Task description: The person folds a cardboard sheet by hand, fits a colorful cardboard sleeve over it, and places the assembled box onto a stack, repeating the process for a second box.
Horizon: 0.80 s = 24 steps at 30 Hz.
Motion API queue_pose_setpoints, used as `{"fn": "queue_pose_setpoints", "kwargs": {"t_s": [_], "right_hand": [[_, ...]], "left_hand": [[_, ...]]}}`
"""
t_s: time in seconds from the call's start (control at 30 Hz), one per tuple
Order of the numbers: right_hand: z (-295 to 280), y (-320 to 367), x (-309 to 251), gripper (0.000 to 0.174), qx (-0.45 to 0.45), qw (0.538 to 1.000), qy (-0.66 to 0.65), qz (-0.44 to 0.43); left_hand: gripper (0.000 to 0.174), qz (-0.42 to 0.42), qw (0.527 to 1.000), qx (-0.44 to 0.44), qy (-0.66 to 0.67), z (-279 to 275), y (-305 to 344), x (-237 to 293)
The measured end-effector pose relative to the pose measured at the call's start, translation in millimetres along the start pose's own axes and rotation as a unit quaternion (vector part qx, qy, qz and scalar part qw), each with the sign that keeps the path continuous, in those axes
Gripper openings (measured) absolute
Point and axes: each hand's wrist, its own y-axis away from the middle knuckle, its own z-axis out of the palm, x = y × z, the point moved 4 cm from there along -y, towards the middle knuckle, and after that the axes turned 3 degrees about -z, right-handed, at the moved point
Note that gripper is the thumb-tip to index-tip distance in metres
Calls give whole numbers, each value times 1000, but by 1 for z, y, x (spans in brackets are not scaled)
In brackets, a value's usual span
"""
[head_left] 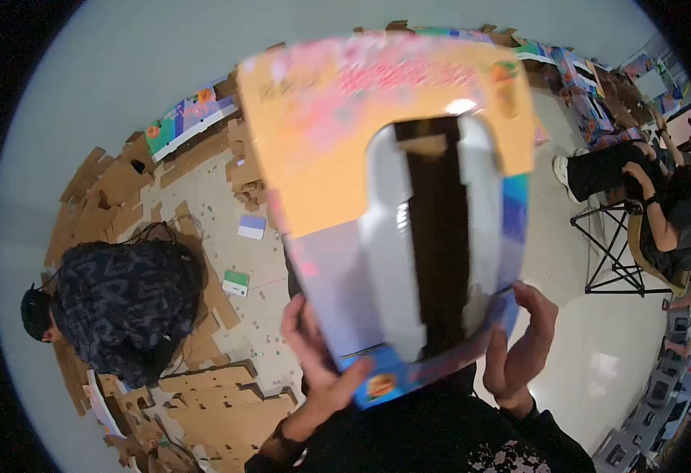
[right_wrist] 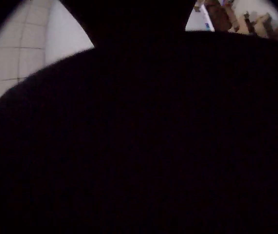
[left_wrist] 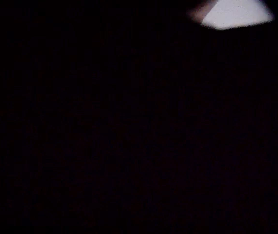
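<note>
"Where do we have the printed carton (head_left: pixel 314 197)?"

"Up in front of the wearer's chest, leaning a little, its orange and pink end higher and its blue end lower. We see a long, rounded grey area on its face, with a dark strip (head_left: pixel 440 236) running down it."

"And our hands?"

"Our left hand (head_left: pixel 322 374) grips the lower left corner, thumb across the blue face and fingers behind the edge. Our right hand (head_left: pixel 523 347) is bent in a loose pinch, with thumb and fingertip against the lower right edge."

"Do the wrist views help us?"

"Hardly; they are mostly black, and we cannot tell what the pale patch in the left one is."

"What lies around us?"

"To the left, a person in a dark patterned jacket (head_left: pixel 128 303) bends among brown cardboard pieces (head_left: pixel 117 189). Between them and the carton, a blue-and-white piece (head_left: pixel 252 227) and a green-and-white piece (head_left: pixel 236 282) lie apart on the pale floor (head_left: pixel 262 331). To the right, we have someone seated on a folding chair (head_left: pixel 617 252)."
</note>
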Motion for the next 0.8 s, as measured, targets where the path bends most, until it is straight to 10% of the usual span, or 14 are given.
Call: {"fn": "queue_pose_setpoints", "kwargs": {"t_s": [0.13,0.2,0.33,0.43,0.67,0.8], "right_hand": [[23,-21,-12,102,-164,981,-18,102],[27,-36,16,121,-107,984,15,143],[15,-27,117,109,-20,965,82,248],[33,21,215,103,-29,954,180,240],[103,251,394,100,-116,904,299,284],[125,274,402,109,-134,893,267,337]], "left_hand": [[117,248,963,-81,-66,95,-41,-31],[132,282,945,-69,-152,135,-56,-70],[110,205,875,-318,-301,134,-76,-27],[81,222,872,-330,-286,90,-89,-36],[27,261,876,55,-403,-29,-102,4],[17,264,842,82,-463,-31,-108,2]]}}
